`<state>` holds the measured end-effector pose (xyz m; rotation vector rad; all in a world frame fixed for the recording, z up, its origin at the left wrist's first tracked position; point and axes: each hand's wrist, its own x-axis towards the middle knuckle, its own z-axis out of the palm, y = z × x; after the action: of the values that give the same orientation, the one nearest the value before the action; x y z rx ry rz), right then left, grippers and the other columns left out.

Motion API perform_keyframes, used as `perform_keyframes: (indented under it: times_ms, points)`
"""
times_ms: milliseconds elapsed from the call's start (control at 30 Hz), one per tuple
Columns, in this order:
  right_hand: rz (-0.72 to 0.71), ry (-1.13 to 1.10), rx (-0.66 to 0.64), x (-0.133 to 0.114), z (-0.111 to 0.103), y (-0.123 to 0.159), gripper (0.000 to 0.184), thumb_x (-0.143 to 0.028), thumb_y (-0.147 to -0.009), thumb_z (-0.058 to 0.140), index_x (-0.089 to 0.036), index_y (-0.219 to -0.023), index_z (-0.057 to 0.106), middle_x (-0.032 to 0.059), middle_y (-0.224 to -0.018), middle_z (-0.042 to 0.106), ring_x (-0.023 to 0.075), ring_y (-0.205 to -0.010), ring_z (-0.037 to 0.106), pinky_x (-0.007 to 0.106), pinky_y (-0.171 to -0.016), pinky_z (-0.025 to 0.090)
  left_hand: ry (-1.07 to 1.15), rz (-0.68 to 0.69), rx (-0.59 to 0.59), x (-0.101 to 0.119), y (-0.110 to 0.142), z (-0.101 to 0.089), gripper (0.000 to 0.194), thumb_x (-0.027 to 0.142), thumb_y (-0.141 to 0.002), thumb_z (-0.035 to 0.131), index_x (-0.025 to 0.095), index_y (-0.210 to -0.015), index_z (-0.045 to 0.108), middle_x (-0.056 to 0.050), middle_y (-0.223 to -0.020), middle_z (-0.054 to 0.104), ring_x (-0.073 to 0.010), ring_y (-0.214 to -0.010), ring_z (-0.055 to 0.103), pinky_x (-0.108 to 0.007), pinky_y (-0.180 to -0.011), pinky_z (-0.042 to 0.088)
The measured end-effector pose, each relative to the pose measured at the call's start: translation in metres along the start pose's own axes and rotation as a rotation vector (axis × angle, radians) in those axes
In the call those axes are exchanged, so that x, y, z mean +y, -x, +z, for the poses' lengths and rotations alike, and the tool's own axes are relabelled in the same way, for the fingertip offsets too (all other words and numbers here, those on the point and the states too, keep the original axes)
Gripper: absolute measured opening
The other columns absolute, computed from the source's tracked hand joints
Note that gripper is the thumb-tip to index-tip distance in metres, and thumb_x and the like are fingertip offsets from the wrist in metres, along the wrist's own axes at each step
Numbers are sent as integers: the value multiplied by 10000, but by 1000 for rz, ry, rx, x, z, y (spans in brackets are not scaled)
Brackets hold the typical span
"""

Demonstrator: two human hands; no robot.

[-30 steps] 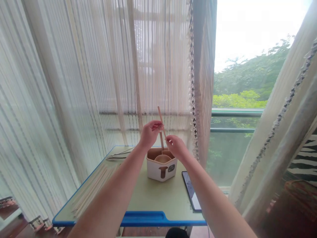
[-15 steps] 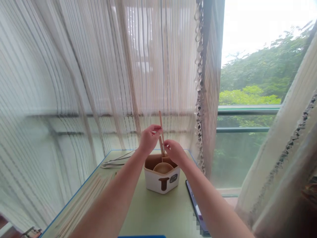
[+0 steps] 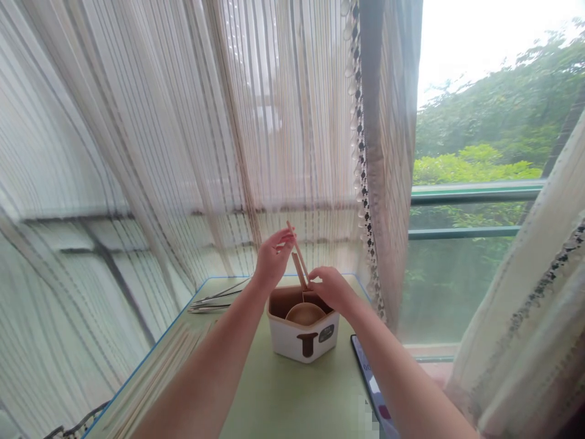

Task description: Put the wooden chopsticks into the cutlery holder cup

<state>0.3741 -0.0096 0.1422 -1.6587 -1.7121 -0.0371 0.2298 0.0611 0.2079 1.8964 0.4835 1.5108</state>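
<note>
In the head view, the left hand [image 3: 270,259] pinches 1 wooden stick [image 3: 299,252] near its upper end, the fingertips closed on it. The stick is tilted, and its lower end is at the back part of the white box [image 3: 287,342]; I cannot tell whether this end is already inside. The right hand [image 3: 336,289] is above the right side of the box, its thumb and finger at the lower part of the stick, but I cannot tell if they grip it. A second stick [image 3: 298,270] leans in the box, just beside the first. The box stands on the table [image 3: 265,405], between the thin sticks [image 3: 167,372] and the phone [image 3: 367,372]. The step in hand seems to be guiding the stick at the box; in my judgement, the next move calls for a steady light pinch and good alignment with the back compartment.
</note>
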Motion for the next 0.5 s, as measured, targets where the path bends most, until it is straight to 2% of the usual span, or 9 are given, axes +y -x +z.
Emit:
perform_keyframes:
  times_ms: [167,333,500]
  points:
    - [14,-45,3,-8,-2,2,88,-213,-698,592,-202,-744,666,26,-801,666,161,-771,568,278,-743,395,21,-64,-70,-2,-3,1,239,359,-711,618,180,-863,665,-67,-845,688,-187,-793,637,-329,-758,488]
    - [9,-113,21,-10,-2,1,141,-216,-754,529,-214,-745,669,16,-800,674,157,-765,572,272,-720,394,18,-97,-103,0,-1,2,244,359,-703,623,190,-869,680,-63,-843,690,-187,-811,635,-319,-749,493]
    - [19,-37,-3,0,-1,5,100,-224,-710,594,-225,-721,693,25,-758,668,174,-769,549,299,-749,378,23,-131,-152,-2,6,-3,261,340,-683,641,177,-884,675,-72,-908,677,-176,-819,621,-295,-713,500]
